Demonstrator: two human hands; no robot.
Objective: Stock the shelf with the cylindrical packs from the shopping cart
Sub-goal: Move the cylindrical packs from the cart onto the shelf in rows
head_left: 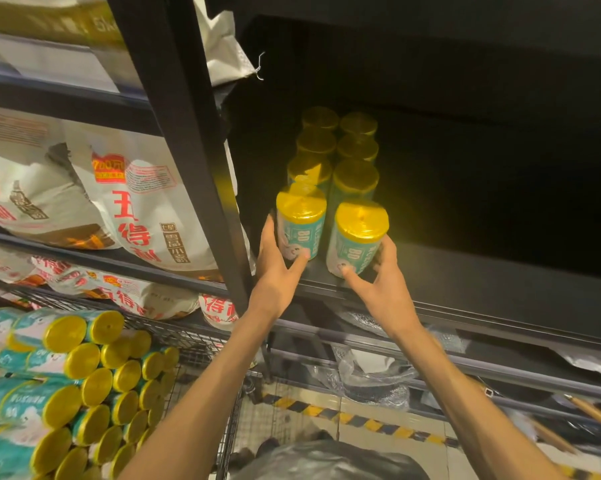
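Observation:
Two rows of teal cylindrical packs with yellow tops stand upright on the dark shelf (pixel 465 271). My left hand (pixel 278 268) grips the front pack of the left row (pixel 300 223) near the shelf's front edge. My right hand (pixel 382 282) holds the front pack of the right row (pixel 357 237), which tilts slightly. Behind them stand several more packs (pixel 356 180) reaching into the shelf's dark back. At the lower left, the wire shopping cart (pixel 202 344) holds a pile of the same packs (pixel 84 386) lying on their sides.
A black shelf upright (pixel 188 133) separates this bay from shelves of white rice sacks (pixel 136 209) on the left. A lower shelf (pixel 499 372) holds clear plastic-wrapped goods. Yellow-black hazard tape (pixel 361 422) marks the tiled floor below.

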